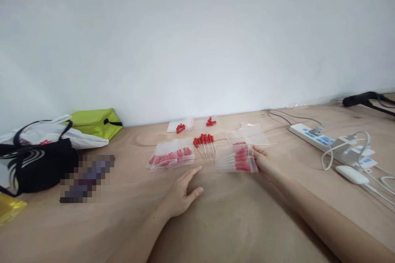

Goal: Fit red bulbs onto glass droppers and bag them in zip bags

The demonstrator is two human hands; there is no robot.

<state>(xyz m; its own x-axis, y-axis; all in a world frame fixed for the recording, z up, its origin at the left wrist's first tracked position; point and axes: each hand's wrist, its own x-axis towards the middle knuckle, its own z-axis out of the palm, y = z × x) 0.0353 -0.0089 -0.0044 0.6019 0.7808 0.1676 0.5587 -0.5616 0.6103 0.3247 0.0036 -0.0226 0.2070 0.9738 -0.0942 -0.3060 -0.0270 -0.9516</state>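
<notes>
My right hand (261, 159) grips the edge of a clear zip bag (236, 159) with several red-tipped sticks inside; the bag is slightly blurred. My left hand (185, 195) is over the table with thumb and fingers apart, holding nothing. Between and beyond my hands, loose red-tipped sticks (205, 144) lie fanned out. A pile of filled clear bags (173, 154) lies left of them. Behind the bag in my right hand are further clear bags (254, 135), partly hidden. Two small groups of red pieces, one at left (180, 128) and one at right (210, 122), lie farther back with clear bags.
A white power strip (328, 141) with plugs and cables and a white adapter (352, 174) are at the right. On the left are a black bag (43, 166), a green bag (92, 123) and a pixelated item (88, 181). The wall (197, 49) borders the table (234, 222).
</notes>
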